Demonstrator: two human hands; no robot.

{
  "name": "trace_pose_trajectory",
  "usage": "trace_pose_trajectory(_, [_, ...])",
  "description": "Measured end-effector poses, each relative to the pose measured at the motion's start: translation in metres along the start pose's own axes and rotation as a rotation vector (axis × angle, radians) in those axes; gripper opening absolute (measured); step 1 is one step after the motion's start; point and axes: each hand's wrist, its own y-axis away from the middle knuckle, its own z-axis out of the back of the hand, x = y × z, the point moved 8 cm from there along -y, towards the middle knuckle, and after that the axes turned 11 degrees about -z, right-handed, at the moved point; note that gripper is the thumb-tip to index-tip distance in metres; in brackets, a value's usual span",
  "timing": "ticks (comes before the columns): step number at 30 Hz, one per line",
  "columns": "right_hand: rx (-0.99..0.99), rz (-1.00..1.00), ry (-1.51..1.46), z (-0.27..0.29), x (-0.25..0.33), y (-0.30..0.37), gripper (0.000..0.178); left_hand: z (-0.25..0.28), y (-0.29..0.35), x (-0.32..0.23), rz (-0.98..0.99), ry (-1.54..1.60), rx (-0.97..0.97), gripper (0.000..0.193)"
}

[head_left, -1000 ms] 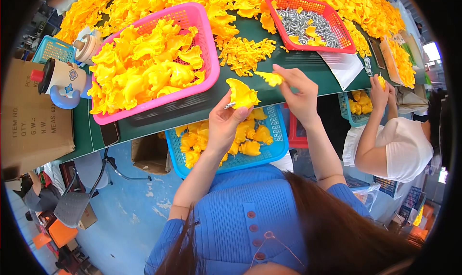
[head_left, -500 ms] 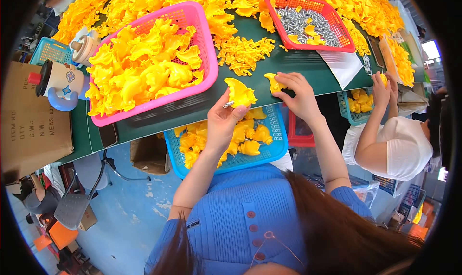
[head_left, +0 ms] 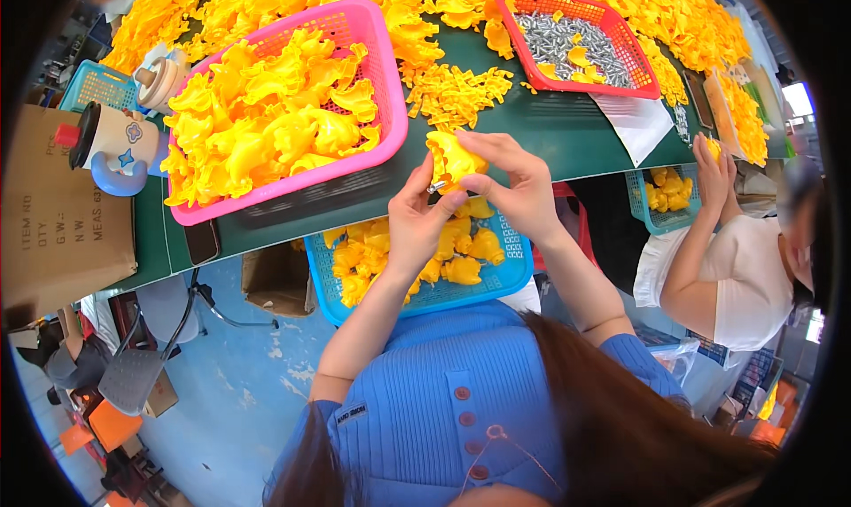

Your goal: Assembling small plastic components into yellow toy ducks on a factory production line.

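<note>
Above the front edge of the green table, my two hands meet on one yellow plastic part (head_left: 456, 159). My left hand (head_left: 418, 214) closes around its lower left side, where a small silver metal piece (head_left: 436, 187) pokes out. My right hand (head_left: 512, 177) grips the same part from the right, fingers over its top and thumb below. Whether it is one shell or two pressed together I cannot tell. Just below my hands, a blue basket (head_left: 523, 272) holds several yellow parts, some with metal bits showing.
A pink basket (head_left: 390, 81) of yellow shells stands at left. At the back right, a red basket (head_left: 651, 89) holds silver metal pieces. Small yellow pieces (head_left: 452, 95) lie between them. Cups (head_left: 120, 148) and a phone (head_left: 202, 241) sit at left; a co-worker (head_left: 736, 268) works at right.
My right hand has come left with its yellow piece to the shell in my left hand. Both hands now hold the yellow part together.
</note>
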Motion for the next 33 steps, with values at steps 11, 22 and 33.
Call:
trace_pose_trajectory(11, [-0.086,-0.072,-0.031,-0.006,-0.006,0.006,0.039,0.003,-0.002,-0.004,-0.069,-0.072,-0.036,0.061])
trace_pose_trajectory(22, [0.0,-0.169,-0.134,-0.006,-0.014,0.006,0.038,0.003,-0.002,-0.01,-0.111,-0.155,-0.037,0.06])
trace_pose_trajectory(33, [0.039,-0.248,-0.247,-0.006,-0.013,0.003,0.037,0.001,-0.004,-0.019,-0.159,-0.264,-0.017,0.059])
